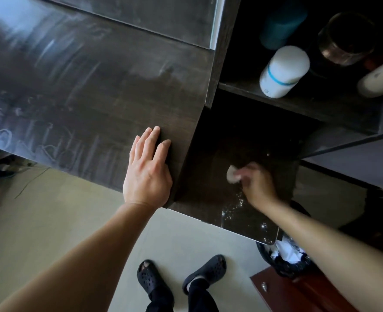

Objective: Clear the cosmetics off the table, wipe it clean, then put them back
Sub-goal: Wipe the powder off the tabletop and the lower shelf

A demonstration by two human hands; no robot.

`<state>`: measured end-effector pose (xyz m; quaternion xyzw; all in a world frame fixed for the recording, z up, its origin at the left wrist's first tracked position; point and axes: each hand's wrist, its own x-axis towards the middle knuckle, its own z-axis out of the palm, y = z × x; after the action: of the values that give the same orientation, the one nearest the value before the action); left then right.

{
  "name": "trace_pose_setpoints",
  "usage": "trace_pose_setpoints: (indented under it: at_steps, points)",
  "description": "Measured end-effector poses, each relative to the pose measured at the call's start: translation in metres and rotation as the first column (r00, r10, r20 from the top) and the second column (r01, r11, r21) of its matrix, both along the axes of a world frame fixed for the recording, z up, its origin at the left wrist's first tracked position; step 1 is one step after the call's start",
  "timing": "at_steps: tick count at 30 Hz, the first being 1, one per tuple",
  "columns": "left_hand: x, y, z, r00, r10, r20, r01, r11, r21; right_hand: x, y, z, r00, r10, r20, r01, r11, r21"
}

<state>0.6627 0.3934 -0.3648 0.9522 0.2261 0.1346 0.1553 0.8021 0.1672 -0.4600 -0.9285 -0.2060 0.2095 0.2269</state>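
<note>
Four containers stand off the table top (84, 86), on the upper shelf (309, 102) to its right: a white bottle with a blue band (283, 72), a teal bottle (280, 23), a glass jar (346, 37) and a cream bottle (379, 77) lying tilted at the far right. Nothing else sits on the table top that I can see, so I judge step one, clearing, done.

Table top: pale streaks and smears across most of it. Whether these are drying wipe marks or dust I cannot tell.

Left hand (148, 174): palm flat on the table top at its right front corner, fingers straight and close together, holding nothing. Reads as bracing.

Right hand (256, 183): down on the lower shelf (204, 176), which sits right of and below the table top. Fingers curled, pinching a small whitish wad (232, 174) against the shelf surface. Hand is blurred; exact finger placement unclear. Wad material (tissue or cloth) not certain.

Lower shelf: white specks scattered toward its front edge, nearer me than the wad. Not yet cleaned, by my estimate.

Bin (285, 264) with white paper in it stands on the floor below and right of the table top.

Progress estimate: mid-wipe. Left to do: finish the lower shelf, check the table top streaks, then return all four containers.
</note>
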Motion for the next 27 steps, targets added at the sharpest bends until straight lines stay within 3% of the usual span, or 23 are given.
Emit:
trace_pose_setpoints:
  at_steps: [2, 3, 5, 9, 12, 14, 18, 20, 22, 24, 25, 27]
  points:
    - [0.000, 0.000, 0.000, 1.000, 0.001, 0.001, -0.001, 1.000, -0.003, -0.035, -0.018, 0.014, 0.975, 0.209, -0.080, -0.214, 0.975, -0.066]
    - [0.000, -0.001, 0.001, 1.000, 0.002, 0.003, -0.002, 1.000, -0.007, -0.030, -0.018, 0.020, 0.965, 0.204, -0.163, -0.215, 0.975, -0.052]
    - [0.001, -0.001, 0.001, 1.000, 0.007, 0.012, -0.007, 1.000, -0.009, 0.008, 0.001, 0.019, 0.971, 0.127, -0.200, -0.135, 0.990, -0.029]
    - [0.000, -0.001, -0.001, 1.000, 0.008, 0.015, -0.008, 1.000, -0.002, 0.123, 0.061, 0.013, 0.979, -0.192, -0.062, 0.196, 0.977, 0.080]
    - [0.001, -0.001, 0.000, 1.000, 0.004, 0.010, -0.004, 1.000, -0.001, 0.150, 0.086, -0.005, 0.978, -0.199, -0.059, 0.199, 0.980, -0.013]
    - [0.001, -0.001, 0.000, 1.000, 0.003, 0.004, -0.003, 1.000, -0.003, 0.118, 0.087, -0.009, 0.984, -0.178, 0.007, 0.178, 0.984, -0.026]
    - [0.001, -0.001, 0.001, 1.000, 0.004, -0.007, -0.004, 1.000, -0.008, 0.004, 0.038, 0.002, 0.990, 0.134, -0.031, -0.135, 0.990, -0.030]
    - [0.000, -0.001, 0.002, 1.000, 0.004, -0.009, -0.004, 1.000, -0.008, -0.037, 0.008, 0.014, 0.927, 0.334, -0.173, -0.356, 0.926, -0.123]
    - [0.000, -0.001, 0.001, 1.000, 0.004, 0.000, -0.004, 1.000, -0.008, -0.037, 0.000, 0.028, 0.839, 0.371, -0.398, -0.434, 0.897, -0.079]
    - [0.001, -0.001, 0.000, 1.000, 0.003, 0.007, -0.003, 1.000, -0.008, 0.004, 0.007, 0.028, 0.866, 0.197, -0.459, -0.202, 0.979, 0.039]
    - [0.001, -0.001, 0.000, 1.000, 0.005, 0.012, -0.004, 1.000, -0.007, 0.038, 0.012, 0.018, 0.920, 0.016, -0.392, -0.001, 0.999, 0.039]
    - [0.001, -0.001, -0.001, 1.000, 0.008, 0.020, -0.008, 1.000, -0.005, 0.100, 0.024, 0.018, 0.951, -0.243, -0.188, 0.245, 0.969, -0.017]
